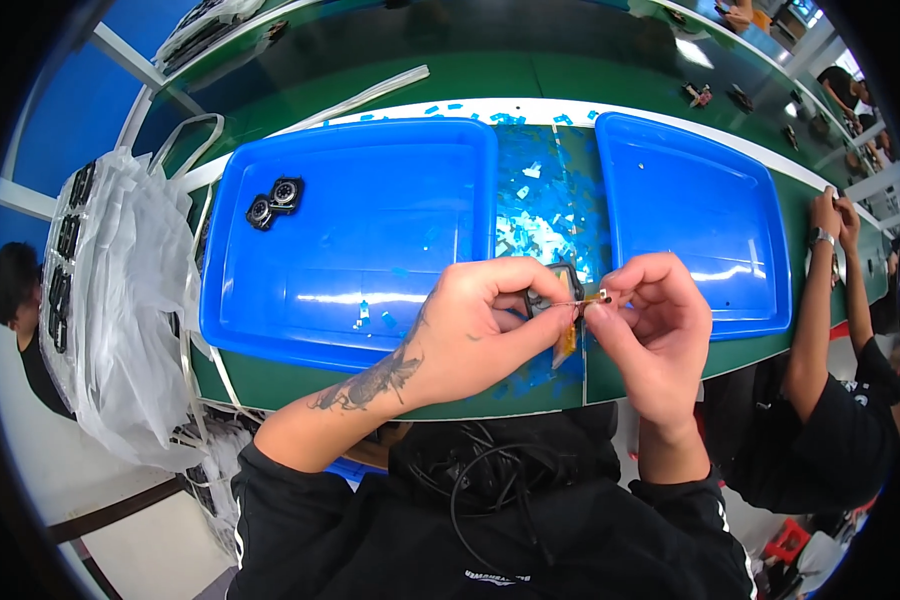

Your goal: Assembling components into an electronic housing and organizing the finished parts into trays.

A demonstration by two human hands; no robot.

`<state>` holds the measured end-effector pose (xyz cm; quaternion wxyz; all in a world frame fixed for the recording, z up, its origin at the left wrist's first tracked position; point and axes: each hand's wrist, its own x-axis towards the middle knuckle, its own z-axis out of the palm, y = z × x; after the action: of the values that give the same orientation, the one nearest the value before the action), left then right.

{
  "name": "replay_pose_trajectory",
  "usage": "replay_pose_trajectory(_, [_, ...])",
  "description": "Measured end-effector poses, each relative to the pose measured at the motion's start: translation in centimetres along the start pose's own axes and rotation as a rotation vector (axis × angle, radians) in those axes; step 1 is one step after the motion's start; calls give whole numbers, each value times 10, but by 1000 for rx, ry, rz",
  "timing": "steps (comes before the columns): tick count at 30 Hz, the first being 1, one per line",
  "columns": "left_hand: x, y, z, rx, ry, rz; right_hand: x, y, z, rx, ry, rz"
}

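My left hand (480, 320) is closed, thumb and forefinger pinching a small black part (538, 302) mostly covered by the fingers. An amber flexible strip (566, 345) shows below the fingertips; whether it joins the black part I cannot tell. Between both hands runs a thin wire-like piece (576, 302) with a tiny pale and dark end (604, 296). That end sits in the pinched thumb and forefinger of my right hand (662, 330). Both hands are held over the strip of table between two blue trays.
In the left blue tray (400, 215) lies a black part with two round rings (275, 203). A right blue tray (700, 225) stands beyond my right hand. Blue film scraps (540, 240) litter the gap. Plastic-wrapped stacks (120, 300) stand left; a co-worker's hands (832, 220) are right.
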<state>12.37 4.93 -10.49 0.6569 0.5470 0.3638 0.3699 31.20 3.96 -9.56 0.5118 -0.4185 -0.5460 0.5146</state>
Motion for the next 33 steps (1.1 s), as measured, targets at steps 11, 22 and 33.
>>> replay_pose_trajectory(11, [0, -2, 5, 45, 95, 202, 2, 14, 5, -206, 56, -104])
replay_pose_trajectory(22, [1, -6, 13, -28, 144, 204, 0, 21, 9, -231, 118, -164])
replay_pose_trajectory(33, [-2, -10, 3, -151, 134, 265, 8, 17, 30, -374, 39, -171])
